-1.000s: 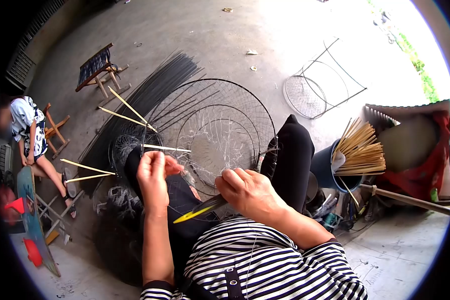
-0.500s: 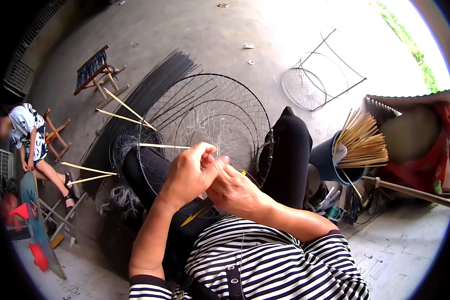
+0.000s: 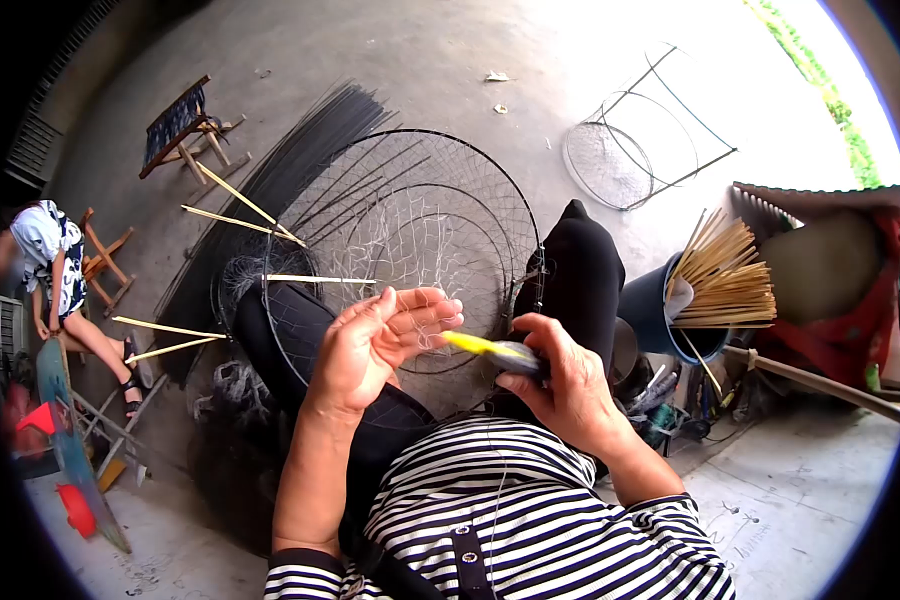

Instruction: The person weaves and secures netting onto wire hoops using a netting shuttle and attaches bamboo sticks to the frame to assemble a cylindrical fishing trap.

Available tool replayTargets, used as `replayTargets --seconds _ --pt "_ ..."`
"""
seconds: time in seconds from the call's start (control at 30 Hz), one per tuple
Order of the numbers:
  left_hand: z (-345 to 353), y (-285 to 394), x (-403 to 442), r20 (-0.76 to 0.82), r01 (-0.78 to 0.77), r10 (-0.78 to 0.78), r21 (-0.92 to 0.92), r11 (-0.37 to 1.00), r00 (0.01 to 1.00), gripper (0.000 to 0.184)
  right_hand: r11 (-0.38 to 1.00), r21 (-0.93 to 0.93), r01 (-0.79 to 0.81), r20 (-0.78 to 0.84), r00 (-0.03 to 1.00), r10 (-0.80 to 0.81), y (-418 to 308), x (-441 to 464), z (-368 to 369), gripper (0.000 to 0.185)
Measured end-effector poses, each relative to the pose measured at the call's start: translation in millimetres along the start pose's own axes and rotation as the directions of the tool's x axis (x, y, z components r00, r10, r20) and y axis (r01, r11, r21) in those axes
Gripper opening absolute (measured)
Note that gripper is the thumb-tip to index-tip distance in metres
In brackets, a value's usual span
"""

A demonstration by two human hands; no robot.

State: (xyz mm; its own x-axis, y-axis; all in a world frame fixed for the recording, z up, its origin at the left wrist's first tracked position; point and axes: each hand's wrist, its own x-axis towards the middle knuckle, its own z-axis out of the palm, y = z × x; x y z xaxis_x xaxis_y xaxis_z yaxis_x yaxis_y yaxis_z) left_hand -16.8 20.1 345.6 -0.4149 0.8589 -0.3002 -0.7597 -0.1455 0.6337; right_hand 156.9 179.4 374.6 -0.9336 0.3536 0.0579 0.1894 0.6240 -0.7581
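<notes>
A round wire-framed net (image 3: 475,160) rests across my lap, its mesh spread inside black hoops. My left hand (image 3: 375,345) is open over the near part of the net, palm up and fingers spread apart, with fine mesh or thread across the fingers. To its right, my right hand (image 3: 565,380) is wrapped round a yellow-and-black tool (image 3: 515,357), whose yellow tip points left toward my left fingers. Whether the tip touches the thread is too small to tell. A pale stick (image 3: 320,279) lies across the net's left side.
Dark rods (image 3: 270,185) lie on the floor beyond the net. A blue bucket (image 3: 650,305) of thin sticks (image 3: 725,280) stands right. Another framed net (image 3: 610,165) lies farther off. At left are a folding stool (image 3: 185,130), a seated person (image 3: 55,255) and a teal board (image 3: 60,430).
My hands came together, then parted. My left hand has turned palm up with its fingers spread. The tool has swung from below my right hand to point left above the net.
</notes>
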Motion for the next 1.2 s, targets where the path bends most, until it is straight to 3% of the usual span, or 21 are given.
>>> replayTargets --seconds 0.17,0.37,0.47,0.53,0.57,0.63,0.67,0.77,0.8,0.9,1.03,1.2 --pt "5.4 -8.8 -2.5 -0.005 0.018 -0.018 -0.020 1.000 1.000 0.052 0.985 -0.141 0.097 0.009 0.995 -0.096 3.6 -5.0 -6.0 0.043" --pt "12.1 -12.9 -6.5 -0.011 0.024 -0.024 -0.005 1.000 1.000 0.055 0.928 -0.372 0.016 0.065 0.998 0.009 -9.6 -11.1 -9.1 0.037" --pt "15.2 -16.7 -7.4 -0.014 0.013 -0.013 -0.013 1.000 1.000 0.055 0.979 -0.172 0.106 -0.078 0.990 -0.121 4.4 -4.6 4.2 0.036" --pt "16.5 -20.4 -6.7 -0.018 -0.002 0.002 -0.015 1.000 1.000 0.054 0.953 0.242 -0.183 0.072 0.983 0.171 2.7 10.5 7.4 0.034" --pt "16.3 -21.9 -5.8 -0.020 -0.013 0.012 -0.008 1.000 1.000 0.053 0.839 0.434 -0.330 0.180 0.944 0.278 5.3 20.5 13.1 0.035" --pt "17.6 -21.2 -6.9 -0.052 -0.058 0.062 0.077 0.995 0.997 0.050 0.839 0.442 -0.318 0.173 0.948 0.268 7.5 39.0 25.7 0.030" --pt "18.6 -19.4 -9.8 -0.080 -0.090 0.104 0.156 0.984 0.991 0.049 0.783 0.579 -0.227 0.082 0.972 0.221 13.6 44.7 39.7 0.018" --pt "15.5 -10.7 -21.1 -0.142 -0.125 0.193 0.388 0.913 0.971 0.043 0.676 0.670 -0.306 0.182 0.951 0.250 19.5 51.2 48.2 0.010" --pt "12.7 -7.5 -24.0 -0.153 -0.121 0.213 0.461 0.879 0.965 0.042 0.650 0.710 -0.270 0.147 0.960 0.238 19.4 52.0 50.4 0.010" --pt "1.0 -6.8 -25.4 -0.118 -0.245 0.374 0.571 0.783 0.920 0.041 0.605 0.742 -0.288 0.170 0.954 0.246 20.0 54.1 49.9 0.016" --pt "4.8 -6.5 -24.4 -0.139 -0.267 0.322 0.314 0.911 0.936 0.040 0.611 0.762 -0.213 0.118 0.974 0.192 21.4 53.4 57.7 0.018" --pt "2.3 -7.4 -22.6 -0.109 -0.271 0.289 0.151 0.951 0.951 0.038 0.606 0.778 -0.162 0.087 0.985 0.153 20.1 52.7 61.7 0.016"
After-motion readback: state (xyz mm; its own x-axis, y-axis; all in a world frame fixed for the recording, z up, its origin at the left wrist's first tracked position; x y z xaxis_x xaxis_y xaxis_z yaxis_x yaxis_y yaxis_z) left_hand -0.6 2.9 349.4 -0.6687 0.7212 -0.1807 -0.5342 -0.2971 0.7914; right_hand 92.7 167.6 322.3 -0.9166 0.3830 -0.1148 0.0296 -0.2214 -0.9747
